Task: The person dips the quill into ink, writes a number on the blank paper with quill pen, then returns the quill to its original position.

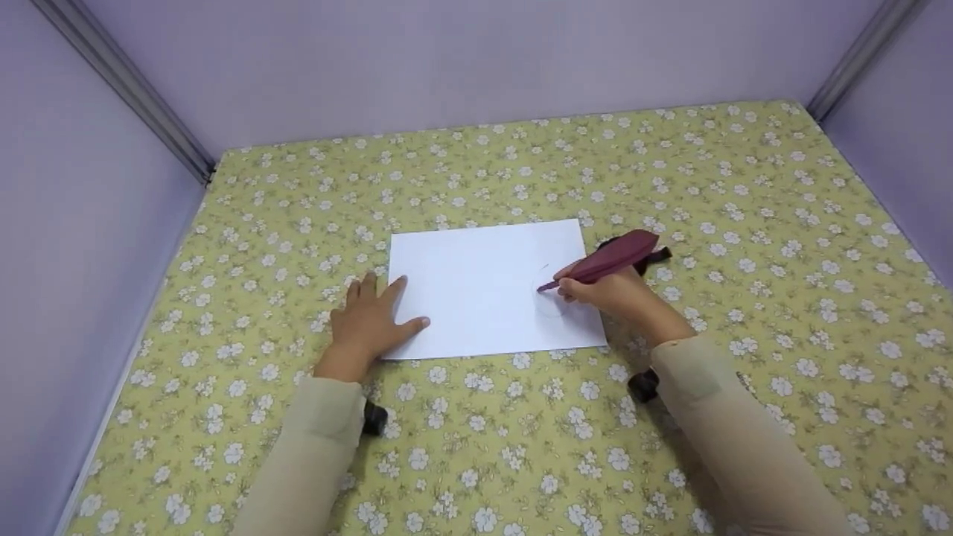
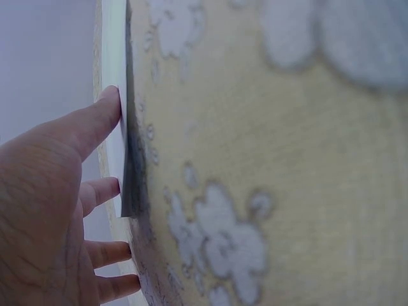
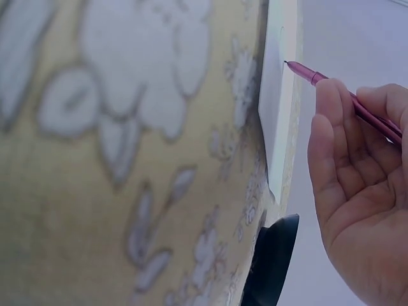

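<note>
A white sheet of paper (image 1: 476,290) lies on the flowered cloth. My left hand (image 1: 368,316) rests with fingers spread over its left edge; in the left wrist view, the thumb and a finger (image 2: 101,191) press on the paper. My right hand (image 1: 607,290) pinches a maroon feather-shaped pen (image 1: 614,257) between thumb and fingers. Its tip is right at the paper near the right side, on a faint, thin rounded line (image 1: 552,316). In the right wrist view, the pen (image 3: 305,72) points at the sheet (image 3: 273,108).
Just behind my right hand is a black object (image 1: 660,256), partly hidden by the hand and pen. Yellow cloth with white flowers (image 1: 476,439) covers the table. Pale lilac panels (image 1: 484,67) stand at the back and both sides.
</note>
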`<state>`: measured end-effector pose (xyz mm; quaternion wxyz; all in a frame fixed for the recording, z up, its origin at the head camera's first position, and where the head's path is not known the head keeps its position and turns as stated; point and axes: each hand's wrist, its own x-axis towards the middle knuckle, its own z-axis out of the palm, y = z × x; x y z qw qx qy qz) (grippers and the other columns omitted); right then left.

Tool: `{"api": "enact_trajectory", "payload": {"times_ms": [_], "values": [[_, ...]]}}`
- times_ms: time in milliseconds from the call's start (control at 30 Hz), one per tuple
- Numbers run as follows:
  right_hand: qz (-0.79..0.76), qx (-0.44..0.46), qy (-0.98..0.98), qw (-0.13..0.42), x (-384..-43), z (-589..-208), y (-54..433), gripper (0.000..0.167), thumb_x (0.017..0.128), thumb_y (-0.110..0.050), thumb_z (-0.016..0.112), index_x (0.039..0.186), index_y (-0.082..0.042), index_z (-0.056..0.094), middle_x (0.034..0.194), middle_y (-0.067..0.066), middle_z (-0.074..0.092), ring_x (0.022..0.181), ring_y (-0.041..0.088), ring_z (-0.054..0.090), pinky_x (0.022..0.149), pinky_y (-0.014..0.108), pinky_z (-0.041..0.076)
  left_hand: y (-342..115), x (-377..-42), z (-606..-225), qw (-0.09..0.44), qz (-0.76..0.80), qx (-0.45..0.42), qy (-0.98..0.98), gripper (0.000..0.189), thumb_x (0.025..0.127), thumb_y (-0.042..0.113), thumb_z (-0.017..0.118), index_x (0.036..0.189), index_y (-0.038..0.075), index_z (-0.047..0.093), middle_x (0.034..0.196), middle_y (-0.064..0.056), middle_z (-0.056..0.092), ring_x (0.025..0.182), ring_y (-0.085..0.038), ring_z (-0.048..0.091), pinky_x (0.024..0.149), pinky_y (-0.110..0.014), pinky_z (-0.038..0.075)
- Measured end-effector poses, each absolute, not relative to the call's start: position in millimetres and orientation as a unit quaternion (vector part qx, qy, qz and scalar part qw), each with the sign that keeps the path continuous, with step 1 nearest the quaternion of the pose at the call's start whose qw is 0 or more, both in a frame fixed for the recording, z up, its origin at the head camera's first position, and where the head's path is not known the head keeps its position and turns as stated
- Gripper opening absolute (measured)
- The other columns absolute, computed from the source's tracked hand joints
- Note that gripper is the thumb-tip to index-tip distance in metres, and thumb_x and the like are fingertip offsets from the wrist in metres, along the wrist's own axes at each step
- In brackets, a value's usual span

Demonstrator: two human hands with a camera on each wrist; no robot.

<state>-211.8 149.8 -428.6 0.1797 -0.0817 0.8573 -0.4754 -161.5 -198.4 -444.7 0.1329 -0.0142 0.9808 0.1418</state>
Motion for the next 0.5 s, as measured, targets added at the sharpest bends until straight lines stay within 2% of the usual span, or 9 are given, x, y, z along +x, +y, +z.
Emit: {"api": "enact_trajectory", "payload": {"times_ms": [500], "values": [[-0.448, -0.112, 0.868, 0.181, -209.6, -429.1, 151.1, 0.024, 0.091, -0.024, 0.065, 0.106, -0.008, 0.073, 0.089, 0.004, 0.072, 0.084, 0.017, 0.066, 0.077, 0.033, 0.048, -198.6, -161.9, -447.0, 0.129, 0.14, -0.013, 0.982, 0.084, 0.086, 0.065, 0.053, 0.153, 0.023, 0.024, 0.156, -0.024, 0.006, 0.14, -0.047, 0.005, 0.1, -0.071, 0.016]]}}
